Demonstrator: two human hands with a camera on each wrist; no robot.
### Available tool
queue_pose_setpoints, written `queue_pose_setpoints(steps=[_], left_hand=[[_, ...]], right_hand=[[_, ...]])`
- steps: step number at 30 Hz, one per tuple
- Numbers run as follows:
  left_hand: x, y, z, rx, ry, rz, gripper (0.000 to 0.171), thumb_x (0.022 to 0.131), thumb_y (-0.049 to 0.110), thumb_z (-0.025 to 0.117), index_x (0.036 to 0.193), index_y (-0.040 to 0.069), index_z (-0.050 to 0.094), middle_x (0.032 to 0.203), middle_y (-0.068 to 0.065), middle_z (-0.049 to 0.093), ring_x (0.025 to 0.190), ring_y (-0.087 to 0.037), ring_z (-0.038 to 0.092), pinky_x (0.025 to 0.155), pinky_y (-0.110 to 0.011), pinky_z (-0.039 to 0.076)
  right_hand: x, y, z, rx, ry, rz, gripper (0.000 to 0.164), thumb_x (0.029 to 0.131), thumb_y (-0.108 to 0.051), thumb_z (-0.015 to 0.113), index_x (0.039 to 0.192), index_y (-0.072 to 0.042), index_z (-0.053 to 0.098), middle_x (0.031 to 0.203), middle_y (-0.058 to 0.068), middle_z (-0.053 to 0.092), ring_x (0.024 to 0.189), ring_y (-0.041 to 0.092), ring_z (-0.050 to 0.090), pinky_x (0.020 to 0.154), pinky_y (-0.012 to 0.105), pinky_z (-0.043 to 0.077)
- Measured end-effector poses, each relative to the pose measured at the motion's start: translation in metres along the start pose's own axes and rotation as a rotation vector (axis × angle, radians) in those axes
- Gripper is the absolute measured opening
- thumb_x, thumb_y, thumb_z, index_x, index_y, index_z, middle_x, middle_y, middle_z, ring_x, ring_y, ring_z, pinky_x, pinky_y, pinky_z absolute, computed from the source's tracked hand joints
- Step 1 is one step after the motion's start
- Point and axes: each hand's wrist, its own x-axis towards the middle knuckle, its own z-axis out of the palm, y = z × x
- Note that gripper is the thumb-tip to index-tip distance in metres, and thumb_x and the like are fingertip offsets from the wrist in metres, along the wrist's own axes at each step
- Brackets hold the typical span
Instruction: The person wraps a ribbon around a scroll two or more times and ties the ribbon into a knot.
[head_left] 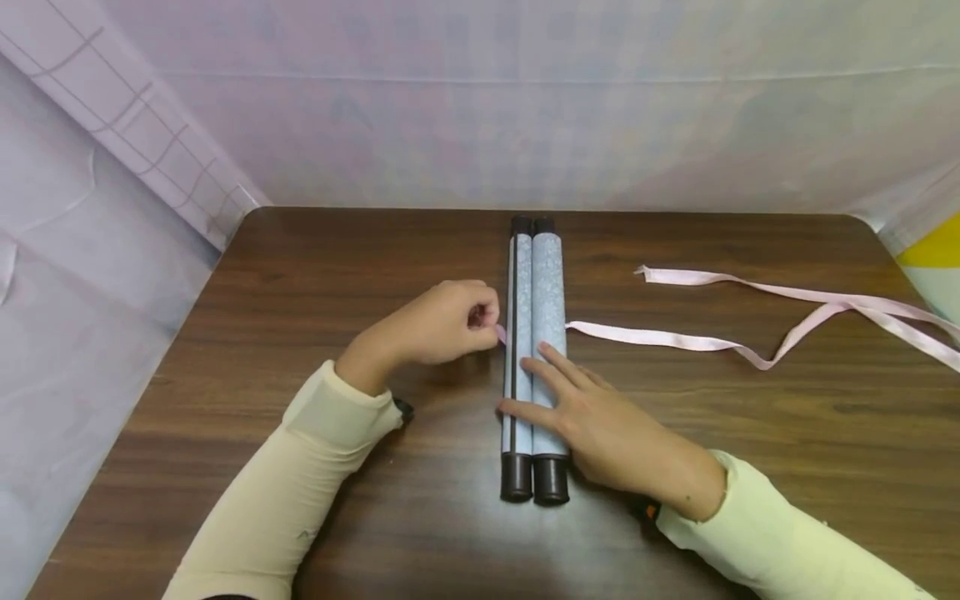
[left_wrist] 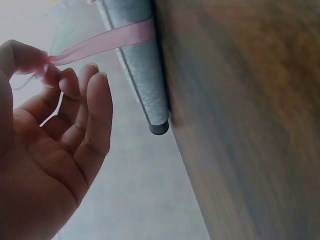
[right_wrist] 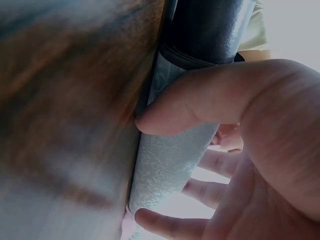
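A scroll (head_left: 549, 287), rolled in from both sides into two pale blue patterned rolls with dark end caps (head_left: 551, 482), lies lengthwise on the table. On its left, my left hand (head_left: 453, 325) pinches a pink ribbon (left_wrist: 105, 44) between thumb and fingertips; the left wrist view shows the ribbon stretched from the scroll to that pinch. My right hand (head_left: 600, 429) rests on the near half of the scroll, fingers spread across both rolls. In the right wrist view its thumb (right_wrist: 195, 102) lies along the outer side of the right roll, close to the cap.
A long pale pink ribbon (head_left: 660, 337) runs from the scroll's right side across the brown wooden table (head_left: 360, 250), off the right edge of view. Another stretch of it (head_left: 690, 277) ends farther back in a frayed tip. A pale curtain (head_left: 480, 125) hangs behind the table.
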Motion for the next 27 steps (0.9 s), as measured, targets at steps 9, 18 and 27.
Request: queue_pose_setpoints(steps=[9,18,27], left_hand=[[0.004,0.008,-0.004,-0.22,0.063,0.066,0.01,0.084,0.007,0.059,0.079,0.012,0.05,0.092,-0.003,0.062,0.086,-0.009,0.057,0.076,-0.03,0.052],[0.004,0.009,-0.002,-0.385,0.057,0.008,0.009,0.095,0.009,0.049,0.086,0.009,0.046,0.078,-0.006,0.066,0.075,-0.021,0.062,0.061,-0.035,0.049],[0.001,0.005,0.0,-0.216,-0.018,-0.063,0.012,0.098,0.024,0.049,0.092,0.013,0.049,0.063,-0.002,0.048,0.051,-0.014,0.042,0.047,-0.025,0.038]], right_hand=[[-0.001,0.002,-0.002,0.02,0.005,0.007,0.092,0.06,0.012,0.059,0.14,-0.031,0.044,0.148,0.022,0.029,0.136,0.041,0.011,0.094,0.062,0.039],[0.0,0.002,-0.002,0.021,-0.002,0.004,0.092,0.06,0.01,0.059,0.141,-0.032,0.043,0.148,0.021,0.028,0.136,0.04,0.009,0.093,0.062,0.04],[-0.001,0.001,-0.002,0.03,-0.007,0.002,0.092,0.06,0.011,0.059,0.141,-0.031,0.043,0.148,0.022,0.027,0.136,0.04,0.009,0.094,0.062,0.039]])
